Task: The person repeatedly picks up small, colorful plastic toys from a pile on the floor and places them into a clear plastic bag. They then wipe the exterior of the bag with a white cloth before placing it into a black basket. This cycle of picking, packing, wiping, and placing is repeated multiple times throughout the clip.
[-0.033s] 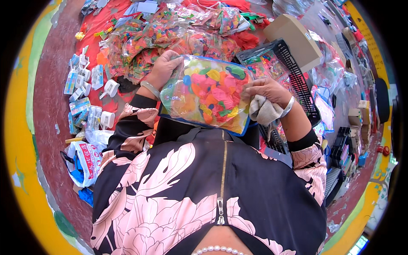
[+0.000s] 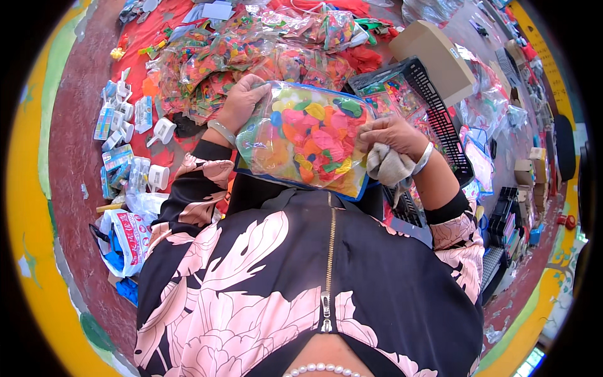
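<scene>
A clear plastic bag (image 2: 317, 141) filled with balloons in pink, orange, yellow, green and blue is held flat above my lap. My left hand (image 2: 242, 103) grips its upper left corner, thumb on top. At the bag's right edge, my right hand (image 2: 396, 135) pinches the plastic between thumb and fingers. A crumpled grey cloth (image 2: 388, 164), maybe a glove, hangs below the right palm against the wrist. Beneath the bag lies a flat, light-patterned thing with a blue edge (image 2: 352, 196), mostly covered.
Many filled balloon bags (image 2: 220, 60) are heaped ahead. A black plastic basket (image 2: 440, 116) with more bags stands at the right, beside a cardboard box (image 2: 433, 60). White plastic pumps (image 2: 162, 131) lie at the left, above a white carrier bag (image 2: 127, 242).
</scene>
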